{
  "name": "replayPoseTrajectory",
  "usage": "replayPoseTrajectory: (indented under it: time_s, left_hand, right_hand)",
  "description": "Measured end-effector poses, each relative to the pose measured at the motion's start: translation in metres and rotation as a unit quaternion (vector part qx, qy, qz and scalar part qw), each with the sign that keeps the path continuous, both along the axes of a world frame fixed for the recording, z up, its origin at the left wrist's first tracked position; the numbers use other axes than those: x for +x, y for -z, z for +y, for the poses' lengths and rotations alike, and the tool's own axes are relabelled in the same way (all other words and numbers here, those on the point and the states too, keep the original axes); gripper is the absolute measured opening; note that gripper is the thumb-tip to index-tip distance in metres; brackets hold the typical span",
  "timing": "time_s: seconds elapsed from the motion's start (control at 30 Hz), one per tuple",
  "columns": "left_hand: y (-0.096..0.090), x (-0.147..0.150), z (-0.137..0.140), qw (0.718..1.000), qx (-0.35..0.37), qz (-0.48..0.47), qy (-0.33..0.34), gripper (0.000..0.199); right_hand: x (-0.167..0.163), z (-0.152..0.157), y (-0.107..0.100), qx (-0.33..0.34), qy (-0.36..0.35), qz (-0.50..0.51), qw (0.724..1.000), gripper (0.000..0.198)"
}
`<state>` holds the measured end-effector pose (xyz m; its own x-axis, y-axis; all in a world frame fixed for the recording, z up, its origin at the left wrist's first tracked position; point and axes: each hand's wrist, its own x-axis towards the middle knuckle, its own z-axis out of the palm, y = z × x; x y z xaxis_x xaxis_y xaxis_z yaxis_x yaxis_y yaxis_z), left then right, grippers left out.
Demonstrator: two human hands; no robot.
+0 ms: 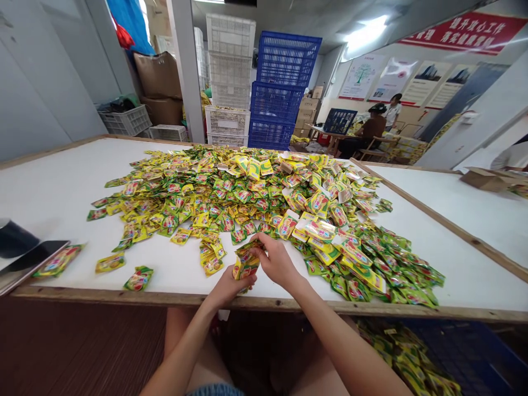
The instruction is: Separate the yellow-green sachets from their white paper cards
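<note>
Near the table's front edge, my left hand is closed around a small yellow carton, held tilted. My right hand pinches small green-and-yellow packets at the carton's upper end. Whether the packets are partly inside the carton I cannot tell. Behind my hands a large heap of green and yellow packets spreads over the white table. Flat-looking yellow cartons lie to the right of my right hand, beside green packets. A few loose packets lie to the left of my left hand.
A phone and a dark cup are at the left. Wooden strips edge and divide the table. Below right, a blue crate holds packets. White crates and blue crates are stacked behind; people sit farther back.
</note>
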<state>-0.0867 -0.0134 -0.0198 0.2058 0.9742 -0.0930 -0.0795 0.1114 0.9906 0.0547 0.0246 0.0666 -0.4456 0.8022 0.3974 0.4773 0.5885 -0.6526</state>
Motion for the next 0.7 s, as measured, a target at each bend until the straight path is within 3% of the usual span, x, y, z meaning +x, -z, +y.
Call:
replayPoseTrajectory:
  time_s: [0.1,0.2,0.43,0.7]
  left_hand:
    - [0.002,-0.001,0.0,1.0,-0.009,0.01,-0.011,0.028]
    - [0.004,-0.001,0.001,1.0,-0.004,0.018,-0.016,0.029]
    - [0.0,0.0,0.001,0.999,0.021,0.039,0.003,0.025]
    - [-0.004,-0.003,0.0,0.999,-0.009,0.023,0.029,0.026]
  right_hand:
    - [0.003,0.005,0.01,-0.012,0.005,0.037,0.999,0.016]
    - [0.008,0.007,0.018,0.018,0.002,0.025,1.0,0.02]
    - [0.003,-0.006,0.011,0.121,-0.052,-0.13,0.983,0.024]
    - [0.004,0.0,0.013,0.069,-0.028,-0.141,0.987,0.017]
